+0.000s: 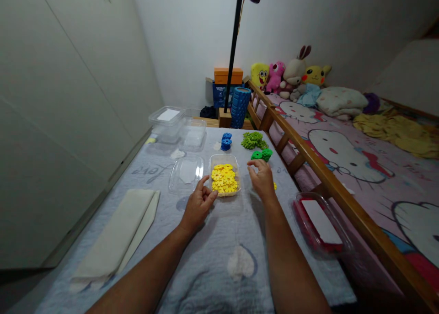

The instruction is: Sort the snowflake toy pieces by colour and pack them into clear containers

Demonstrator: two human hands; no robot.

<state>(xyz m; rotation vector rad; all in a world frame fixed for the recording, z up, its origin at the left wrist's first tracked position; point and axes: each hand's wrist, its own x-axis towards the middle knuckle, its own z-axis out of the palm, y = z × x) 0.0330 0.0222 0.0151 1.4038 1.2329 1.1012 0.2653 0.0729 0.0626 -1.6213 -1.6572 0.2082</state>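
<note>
Here's the left hand [199,204], fingers loosely parted, right at the near-left corner of the clear tub [224,194] on the bench [212,250]; yellow flower-shaped pieces [224,178] heap inside! Right hand [262,179] just beside, thumb and forefinger slightly apart. Beyond, green pieces [266,155], then blue [225,143]!
</note>
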